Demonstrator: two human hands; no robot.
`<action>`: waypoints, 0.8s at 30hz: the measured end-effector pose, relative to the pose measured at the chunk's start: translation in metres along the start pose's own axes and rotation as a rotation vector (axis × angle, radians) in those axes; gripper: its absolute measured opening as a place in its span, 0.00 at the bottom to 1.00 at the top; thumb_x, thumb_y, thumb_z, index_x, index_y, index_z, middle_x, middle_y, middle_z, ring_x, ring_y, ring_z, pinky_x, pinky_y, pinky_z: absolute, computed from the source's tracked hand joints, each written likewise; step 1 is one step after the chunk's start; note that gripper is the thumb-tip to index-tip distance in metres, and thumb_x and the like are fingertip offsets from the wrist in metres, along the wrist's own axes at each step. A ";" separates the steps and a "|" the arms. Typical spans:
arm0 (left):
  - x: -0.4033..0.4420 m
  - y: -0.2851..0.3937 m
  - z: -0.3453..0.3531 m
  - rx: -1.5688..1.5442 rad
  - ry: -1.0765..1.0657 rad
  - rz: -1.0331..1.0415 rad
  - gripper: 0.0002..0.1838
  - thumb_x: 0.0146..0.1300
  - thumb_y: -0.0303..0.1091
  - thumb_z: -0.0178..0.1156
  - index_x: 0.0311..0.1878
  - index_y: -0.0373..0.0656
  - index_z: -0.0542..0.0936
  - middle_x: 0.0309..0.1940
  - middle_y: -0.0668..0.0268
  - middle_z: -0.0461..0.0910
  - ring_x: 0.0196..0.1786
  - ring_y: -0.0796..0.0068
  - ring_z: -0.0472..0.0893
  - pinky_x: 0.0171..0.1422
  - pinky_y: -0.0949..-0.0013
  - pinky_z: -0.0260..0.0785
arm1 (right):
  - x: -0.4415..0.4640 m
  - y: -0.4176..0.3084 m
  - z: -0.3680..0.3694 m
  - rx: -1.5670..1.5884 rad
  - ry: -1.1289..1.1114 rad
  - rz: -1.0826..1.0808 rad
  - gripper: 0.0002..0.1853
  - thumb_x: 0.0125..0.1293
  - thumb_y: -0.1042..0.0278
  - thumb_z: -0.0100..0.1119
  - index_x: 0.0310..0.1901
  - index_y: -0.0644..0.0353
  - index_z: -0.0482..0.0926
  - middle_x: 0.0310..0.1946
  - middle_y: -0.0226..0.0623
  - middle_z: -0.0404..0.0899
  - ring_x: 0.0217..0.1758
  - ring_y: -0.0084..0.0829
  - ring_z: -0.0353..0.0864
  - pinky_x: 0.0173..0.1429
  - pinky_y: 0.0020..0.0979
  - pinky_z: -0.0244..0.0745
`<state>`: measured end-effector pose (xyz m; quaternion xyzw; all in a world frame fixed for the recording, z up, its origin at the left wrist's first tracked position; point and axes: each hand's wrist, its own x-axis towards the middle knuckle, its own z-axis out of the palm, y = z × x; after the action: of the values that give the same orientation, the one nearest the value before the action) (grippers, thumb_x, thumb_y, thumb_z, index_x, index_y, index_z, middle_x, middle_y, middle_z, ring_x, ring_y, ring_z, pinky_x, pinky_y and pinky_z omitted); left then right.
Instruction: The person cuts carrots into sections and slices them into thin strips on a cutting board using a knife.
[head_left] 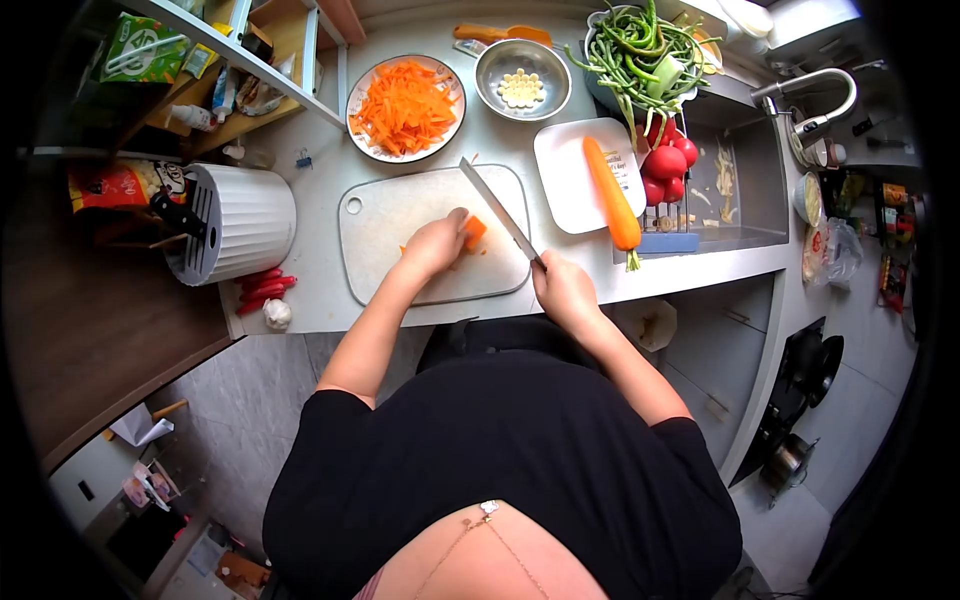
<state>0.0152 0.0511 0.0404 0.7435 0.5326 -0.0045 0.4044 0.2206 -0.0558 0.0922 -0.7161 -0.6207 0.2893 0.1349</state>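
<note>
On the white cutting board [385, 225], my left hand [438, 243] is closed with its fingertips on a small orange carrot piece [474, 230]. My right hand [566, 288] grips the handle of a knife [498, 207], whose blade slants up and left over the board, just right of the carrot piece. A plate [358, 133] heaped with shredded carrot [404, 106] sits beyond the board. A whole carrot [611, 195] lies across a white tray [560, 160] to the right.
A metal bowl [492, 68] holds pale cloves at the back. Green beans [650, 50] and red tomatoes [665, 162] stand beside the sink [750, 170]. At the left are a white ribbed container [250, 220], red chillies [262, 290] and a garlic bulb [277, 314].
</note>
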 end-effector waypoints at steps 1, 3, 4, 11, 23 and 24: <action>0.001 -0.009 0.006 0.015 0.038 0.004 0.20 0.66 0.36 0.52 0.59 0.39 0.70 0.32 0.50 0.81 0.37 0.47 0.80 0.44 0.53 0.72 | -0.001 0.000 -0.001 0.005 -0.002 0.002 0.10 0.65 0.65 0.53 0.30 0.63 0.71 0.23 0.53 0.78 0.28 0.56 0.78 0.35 0.52 0.72; 0.000 -0.011 0.010 0.059 0.071 -0.034 0.20 0.66 0.35 0.50 0.59 0.39 0.69 0.33 0.50 0.81 0.37 0.47 0.80 0.44 0.52 0.72 | -0.002 0.000 -0.004 0.013 -0.002 0.008 0.11 0.65 0.65 0.52 0.30 0.63 0.71 0.23 0.53 0.78 0.29 0.56 0.78 0.36 0.52 0.72; -0.007 -0.002 0.005 0.088 0.065 -0.080 0.19 0.66 0.34 0.50 0.58 0.39 0.70 0.34 0.50 0.81 0.38 0.46 0.80 0.45 0.52 0.72 | -0.002 0.001 -0.004 0.011 -0.002 0.017 0.11 0.65 0.65 0.52 0.30 0.63 0.71 0.23 0.53 0.78 0.29 0.56 0.78 0.36 0.52 0.72; -0.004 -0.024 0.039 -0.238 0.501 0.427 0.15 0.64 0.27 0.54 0.55 0.38 0.73 0.44 0.51 0.75 0.41 0.54 0.79 0.47 0.60 0.73 | 0.002 0.001 0.002 0.044 -0.002 0.013 0.11 0.65 0.65 0.52 0.30 0.64 0.72 0.23 0.54 0.78 0.29 0.56 0.78 0.36 0.51 0.72; -0.016 0.019 0.070 -0.503 0.523 0.024 0.07 0.62 0.25 0.57 0.43 0.34 0.74 0.36 0.54 0.77 0.35 0.63 0.79 0.42 0.64 0.73 | 0.006 -0.010 0.019 0.076 -0.077 0.024 0.12 0.66 0.65 0.51 0.29 0.67 0.72 0.22 0.56 0.78 0.27 0.56 0.78 0.35 0.51 0.73; -0.016 0.020 0.071 -0.507 0.521 0.008 0.06 0.62 0.25 0.57 0.41 0.34 0.74 0.35 0.54 0.77 0.35 0.63 0.79 0.41 0.64 0.72 | 0.005 -0.009 0.021 0.080 -0.083 0.030 0.12 0.66 0.65 0.51 0.29 0.67 0.72 0.22 0.56 0.77 0.27 0.57 0.78 0.35 0.51 0.73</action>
<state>0.0543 -0.0063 0.0120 0.5978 0.5991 0.3187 0.4268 0.2015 -0.0527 0.0797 -0.7066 -0.6030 0.3453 0.1333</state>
